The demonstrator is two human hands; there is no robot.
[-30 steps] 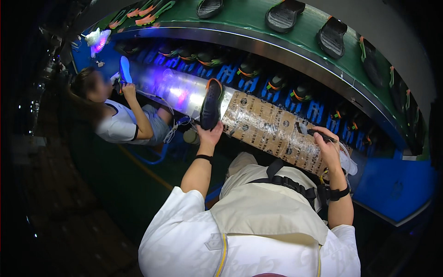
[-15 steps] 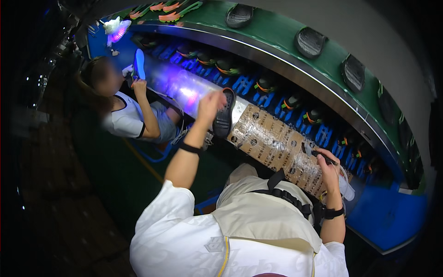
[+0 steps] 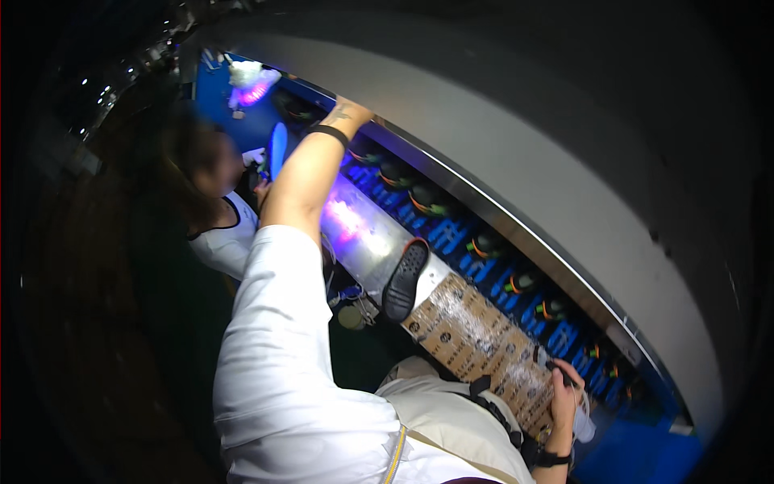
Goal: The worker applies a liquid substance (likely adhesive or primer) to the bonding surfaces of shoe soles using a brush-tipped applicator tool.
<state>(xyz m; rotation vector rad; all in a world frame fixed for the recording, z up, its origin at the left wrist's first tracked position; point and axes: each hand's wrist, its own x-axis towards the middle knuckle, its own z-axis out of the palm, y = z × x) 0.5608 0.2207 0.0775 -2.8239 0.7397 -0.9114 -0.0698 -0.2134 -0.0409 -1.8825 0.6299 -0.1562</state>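
A black shoe sole with a red-orange edge (image 3: 405, 281) lies across the metal bench top, at the end of the cardboard covering. My left hand (image 3: 353, 111) reaches up to the lip of the shelf beyond the bench. Its fingers are hidden behind the grey hood, so what they touch does not show. At the right end of the bench my right hand (image 3: 567, 387) is closed around a slim black-handled tool (image 3: 563, 373). The tool's head points toward the cardboard; its exact kind is too small to make out.
Brown cardboard under clear wrap (image 3: 476, 331) covers the bench's right part. Behind it runs a row of blue holders (image 3: 444, 235) with dark, orange-trimmed shoe uppers. A grey hood (image 3: 516, 137) overhangs the far side. Another person (image 3: 222, 242) sits at left with a blue-lit sole (image 3: 278, 151).
My left hand has left the black sole and moved up and away to the shelf. The view has shifted, and the hood now hides the shelf top. My right hand keeps its tool.
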